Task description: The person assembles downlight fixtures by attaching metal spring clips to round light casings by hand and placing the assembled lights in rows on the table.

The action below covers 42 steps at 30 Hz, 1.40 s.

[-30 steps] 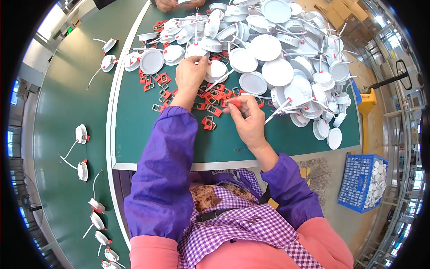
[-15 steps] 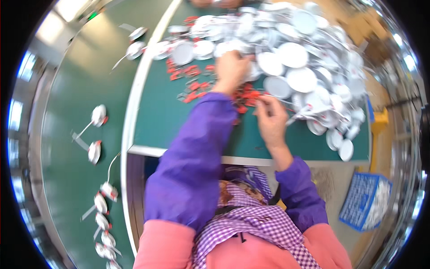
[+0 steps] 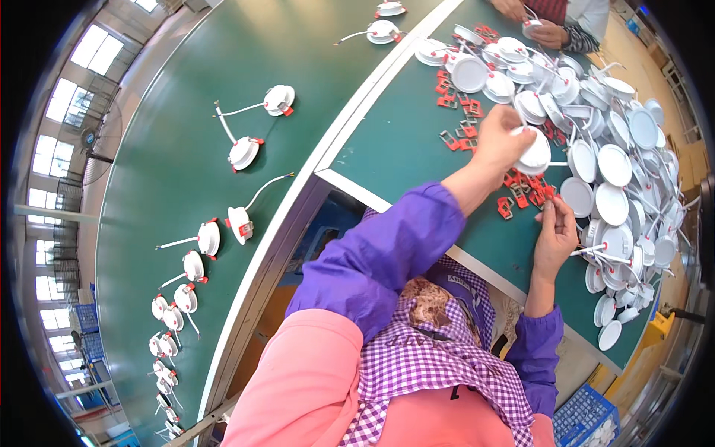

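My left hand [image 3: 497,141] is closed on the edge of a round white downlight [image 3: 534,156], lifted over the green bench at the near left side of a big heap. Closer to me, my right hand [image 3: 557,240] has thumb and fingertips pinched at a red spring clip [image 3: 549,192], on the edge of a small pile of red clips [image 3: 515,195]. The pile lies just below the held downlight, which partly covers it. White downlights [image 3: 614,165] with short white cables fill the right part of the bench, touching and overlapping.
More red clips [image 3: 468,128] lie loose to the left of the heap. Past a pale rail [image 3: 350,141], a green belt [image 3: 179,141] carries several downlights in a line. Another person's hands [image 3: 550,34] hold a downlight at the far side. A blue basket [image 3: 585,417] stands lower right.
The view has turned, so the bench sits further right and more of the belt shows. My left hand has come away from the heap's edge with a downlight. My right hand stays by the clips.
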### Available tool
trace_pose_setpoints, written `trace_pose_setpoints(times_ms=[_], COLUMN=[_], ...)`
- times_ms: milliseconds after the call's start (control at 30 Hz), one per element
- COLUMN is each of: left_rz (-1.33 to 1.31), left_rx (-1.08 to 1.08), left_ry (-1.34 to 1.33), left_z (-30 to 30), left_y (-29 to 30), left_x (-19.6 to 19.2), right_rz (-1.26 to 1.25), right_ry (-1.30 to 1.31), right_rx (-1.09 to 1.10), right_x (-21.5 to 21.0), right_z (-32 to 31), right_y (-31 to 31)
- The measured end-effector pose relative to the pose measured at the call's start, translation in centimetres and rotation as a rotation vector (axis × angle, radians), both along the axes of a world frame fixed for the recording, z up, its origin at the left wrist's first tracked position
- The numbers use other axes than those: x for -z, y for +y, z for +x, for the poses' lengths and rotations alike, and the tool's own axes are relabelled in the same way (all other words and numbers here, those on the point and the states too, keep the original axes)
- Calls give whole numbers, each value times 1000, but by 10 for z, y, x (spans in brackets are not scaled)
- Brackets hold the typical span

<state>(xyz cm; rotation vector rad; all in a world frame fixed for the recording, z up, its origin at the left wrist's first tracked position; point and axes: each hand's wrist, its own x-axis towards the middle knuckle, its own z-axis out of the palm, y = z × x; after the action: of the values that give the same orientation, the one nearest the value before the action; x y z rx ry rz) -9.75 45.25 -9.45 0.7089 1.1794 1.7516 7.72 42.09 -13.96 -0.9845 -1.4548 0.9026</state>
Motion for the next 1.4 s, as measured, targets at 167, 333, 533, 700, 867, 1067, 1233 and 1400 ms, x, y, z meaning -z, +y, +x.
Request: trace_pose_setpoints(times_ms=[167,333,533,700,867,1067,1233,1400], left_rz=[-49,-184,-179,-159,-183,-101,-105,-82], left_rx=[316,243,169,155,146,122,136,203], left_ry=[-601,-475,-313,-97,-90,-42,-1,49], left_z=[-11,-20,-26,-21,-19,-14,-13,-22], left_y=[-69,-128,-154,-152,-151,-147,-144,-142], left_x=[5,-3,-5,0,-1,11,16,20], right_rz=[-22,-78,-3,109,110,70,31,74], right_ry=[-52,-91,-254,-353,-456,-417,-394,-460], right_rx=[-6,-57,-117,-137,-231,-222,-215,-184], right_x=[-2,-19,-55,-67,-71,-64,-59,-57], right_z=[6,-13,-42,-49,-48,-47,-47,-47], right_y=[-4,-22,-39,-51,-60,-64,-63,-62])
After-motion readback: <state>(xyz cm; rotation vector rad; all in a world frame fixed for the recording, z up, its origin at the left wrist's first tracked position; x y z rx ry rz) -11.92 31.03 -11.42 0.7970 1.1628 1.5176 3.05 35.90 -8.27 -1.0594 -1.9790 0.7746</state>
